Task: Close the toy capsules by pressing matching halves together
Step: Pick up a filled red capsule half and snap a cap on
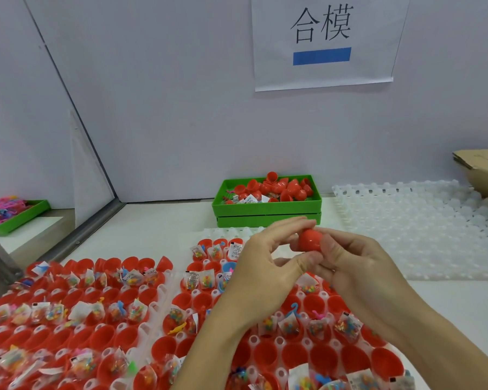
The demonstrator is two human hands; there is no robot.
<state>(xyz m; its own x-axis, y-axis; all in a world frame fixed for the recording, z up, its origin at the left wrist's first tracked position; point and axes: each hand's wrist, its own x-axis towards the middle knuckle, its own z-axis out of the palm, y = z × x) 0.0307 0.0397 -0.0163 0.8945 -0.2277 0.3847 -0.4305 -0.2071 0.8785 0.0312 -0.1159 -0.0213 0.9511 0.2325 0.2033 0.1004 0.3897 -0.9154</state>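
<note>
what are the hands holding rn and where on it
Both hands hold one red capsule above the trays. The left hand pinches its left side with thumb and fingers; the right hand grips its right side.

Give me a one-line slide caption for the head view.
Both hands, left and right, press a red capsule together above trays of open halves.

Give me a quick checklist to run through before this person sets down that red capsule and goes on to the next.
1. Both hands on the red capsule: left hand, right hand: ok.
2. Halves fully snapped together: cannot tell, fingers hide the seam.
3. Toy packet inside: cannot tell.
4. Loose red halves ready in the green bin: ok.
5. Filled halves waiting in the front tray: ok.
</note>
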